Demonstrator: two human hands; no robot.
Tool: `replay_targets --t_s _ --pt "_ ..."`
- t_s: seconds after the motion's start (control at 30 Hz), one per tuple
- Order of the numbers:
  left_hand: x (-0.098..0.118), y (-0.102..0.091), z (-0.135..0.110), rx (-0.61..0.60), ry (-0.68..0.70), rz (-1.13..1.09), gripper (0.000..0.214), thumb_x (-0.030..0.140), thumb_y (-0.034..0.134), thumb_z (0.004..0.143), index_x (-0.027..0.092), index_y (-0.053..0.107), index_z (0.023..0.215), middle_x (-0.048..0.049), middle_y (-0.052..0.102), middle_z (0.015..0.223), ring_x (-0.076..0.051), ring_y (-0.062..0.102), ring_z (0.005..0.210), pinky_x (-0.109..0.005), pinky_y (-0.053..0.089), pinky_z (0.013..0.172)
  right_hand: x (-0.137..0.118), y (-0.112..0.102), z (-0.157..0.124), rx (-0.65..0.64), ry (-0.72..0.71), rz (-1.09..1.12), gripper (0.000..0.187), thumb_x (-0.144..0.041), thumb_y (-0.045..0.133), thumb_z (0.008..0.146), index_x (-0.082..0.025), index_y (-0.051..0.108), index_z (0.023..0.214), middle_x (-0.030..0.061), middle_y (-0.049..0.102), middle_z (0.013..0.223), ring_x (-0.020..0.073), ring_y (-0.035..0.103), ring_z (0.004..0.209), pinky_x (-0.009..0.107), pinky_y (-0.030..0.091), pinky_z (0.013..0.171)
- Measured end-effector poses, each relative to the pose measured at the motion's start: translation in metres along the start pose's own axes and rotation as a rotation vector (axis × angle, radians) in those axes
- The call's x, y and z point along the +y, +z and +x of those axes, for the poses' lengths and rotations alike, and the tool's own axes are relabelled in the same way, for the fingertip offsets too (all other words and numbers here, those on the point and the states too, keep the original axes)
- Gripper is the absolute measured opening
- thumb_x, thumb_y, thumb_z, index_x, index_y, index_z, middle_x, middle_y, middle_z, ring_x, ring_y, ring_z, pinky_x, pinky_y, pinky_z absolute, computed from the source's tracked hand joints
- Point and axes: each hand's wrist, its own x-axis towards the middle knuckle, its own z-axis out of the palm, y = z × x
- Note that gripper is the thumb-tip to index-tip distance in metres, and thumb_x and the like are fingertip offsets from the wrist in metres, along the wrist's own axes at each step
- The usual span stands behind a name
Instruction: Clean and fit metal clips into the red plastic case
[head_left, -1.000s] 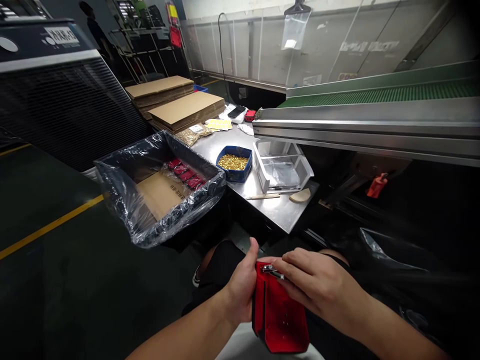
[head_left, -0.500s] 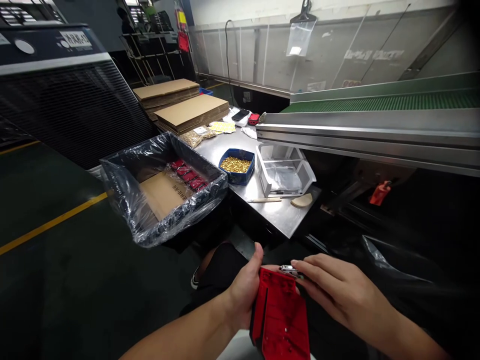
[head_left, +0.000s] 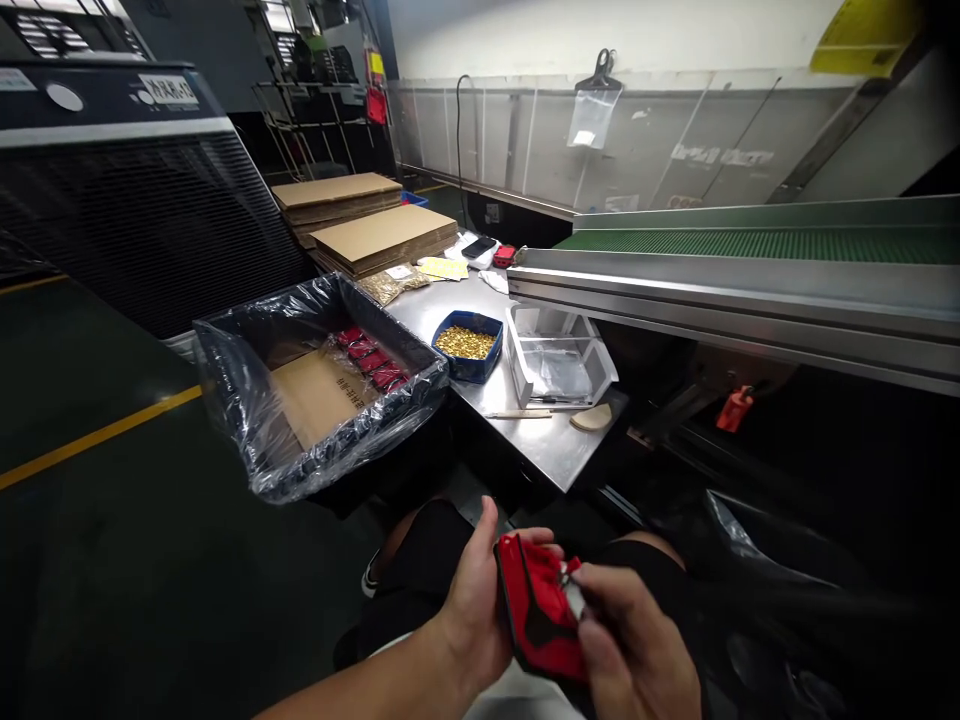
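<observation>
My left hand (head_left: 474, 610) is closed round a red and black plastic housing (head_left: 541, 615), with its thumb pointing up along the left side. The housing is tilted in front of my lap, and part of it is hidden behind my right hand (head_left: 637, 640). That hand is slightly blurred and closed on a small silver tool, which looks like nail clippers (head_left: 574, 594). The tip of the tool is at the upper right edge of the housing. I cannot tell whether it is cutting into it.
A plastic-lined crate (head_left: 247, 440) with red parts stands left of the metal table (head_left: 559, 455). On the table are a blue bin (head_left: 474, 368) of brass pieces, a grey tray (head_left: 517, 375) and a stick (head_left: 521, 414). Cardboard stacks (head_left: 382, 235) lie behind, and a green conveyor (head_left: 712, 243) slopes on the right.
The housing has been turned in my left hand and now shows its black-trimmed side. My right hand has moved down and curled more tightly round the silver tool. The view has tilted up slightly.
</observation>
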Motion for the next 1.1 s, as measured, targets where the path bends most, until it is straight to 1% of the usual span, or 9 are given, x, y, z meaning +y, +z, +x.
replay_targets --t_s 0.13,0.23,0.3,0.43,0.6,0.77,0.87,1.03,1.1 --pt "-0.004 -0.009 -0.013 0.102 0.569 0.412 0.035 0.046 0.064 0.088 0.017 0.069 0.106 -0.0105 0.062 0.119 -0.028 0.052 0.119 -0.033 0.035 0.109 0.003 -0.003 0.016 0.113 0.538 0.382 0.025 -0.045 0.049 0.095 -0.021 0.059 0.091 0.0006 0.061 0.068 0.0131 0.059 0.057 0.02 0.051 0.05" --pt "-0.005 -0.011 -0.026 0.009 0.943 0.807 0.03 0.033 0.056 0.094 0.021 0.066 0.12 -0.0079 0.056 0.132 -0.027 0.044 0.128 -0.034 0.028 0.114 0.005 -0.002 0.027 0.118 0.698 0.551 0.03 -0.051 0.057 0.09 -0.021 0.06 0.092 -0.0003 0.059 0.069 0.0118 0.055 0.057 0.018 0.05 0.051" --pt "-0.004 -0.011 -0.029 -0.067 1.038 0.998 0.033 0.03 0.046 0.098 0.025 0.06 0.127 -0.0064 0.055 0.133 -0.025 0.047 0.126 -0.04 0.03 0.114 0.005 0.001 0.028 0.116 0.738 0.602 0.031 -0.051 0.06 0.088 -0.021 0.06 0.094 -0.0007 0.059 0.069 0.0117 0.055 0.058 0.019 0.05 0.053" --pt "0.0 -0.009 -0.029 -0.094 1.071 1.17 0.035 0.026 0.042 0.099 0.034 0.052 0.132 -0.0015 0.055 0.129 -0.02 0.05 0.121 -0.041 0.033 0.111 0.007 0.003 0.024 0.133 0.769 0.634 0.029 -0.05 0.064 0.086 -0.022 0.061 0.095 -0.0012 0.06 0.073 0.0103 0.054 0.063 0.016 0.049 0.058" --pt "0.004 -0.003 -0.03 -0.078 1.078 1.283 0.032 0.03 0.044 0.097 0.029 0.054 0.128 -0.0043 0.056 0.12 -0.02 0.053 0.111 -0.039 0.043 0.099 0.009 0.002 0.021 0.079 0.777 0.562 0.03 -0.051 0.061 0.088 -0.021 0.061 0.093 -0.0014 0.059 0.074 0.01 0.053 0.063 0.016 0.046 0.056" --pt "0.009 -0.005 -0.026 -0.149 1.097 1.326 0.062 0.057 0.072 0.077 0.022 0.054 0.124 -0.0087 0.058 0.113 -0.025 0.057 0.099 -0.042 0.047 0.09 0.005 0.001 0.023 0.0 0.788 0.522 0.034 -0.053 0.061 0.087 -0.02 0.06 0.092 -0.0021 0.056 0.068 0.0109 0.052 0.059 0.019 0.045 0.053" --pt "0.015 -0.009 -0.024 -0.274 1.03 1.303 0.068 0.056 0.081 0.068 0.024 0.055 0.123 -0.0052 0.061 0.107 -0.022 0.059 0.093 -0.035 0.047 0.084 0.006 -0.003 0.031 -0.059 0.784 0.474 0.036 -0.055 0.059 0.087 -0.02 0.059 0.091 -0.002 0.056 0.066 0.0108 0.051 0.057 0.019 0.044 0.051" --pt "0.015 -0.018 -0.023 -0.233 0.921 1.037 0.052 0.05 0.083 0.067 0.022 0.059 0.103 -0.0022 0.06 0.093 -0.018 0.059 0.082 -0.026 0.047 0.073 0.027 -0.012 0.034 0.168 0.771 0.598 0.039 -0.057 0.054 0.09 -0.019 0.06 0.095 0.0068 0.071 0.09 0.0201 0.066 0.083 0.031 0.055 0.08" --pt "0.01 -0.021 -0.02 -0.216 0.882 0.861 0.054 0.05 0.083 0.067 0.022 0.058 0.105 -0.0027 0.058 0.097 -0.018 0.059 0.086 -0.025 0.048 0.075 0.035 -0.008 0.026 0.245 0.859 0.721 0.038 -0.057 0.059 0.087 -0.02 0.061 0.098 0.0067 0.071 0.092 0.0215 0.067 0.084 0.032 0.056 0.077"
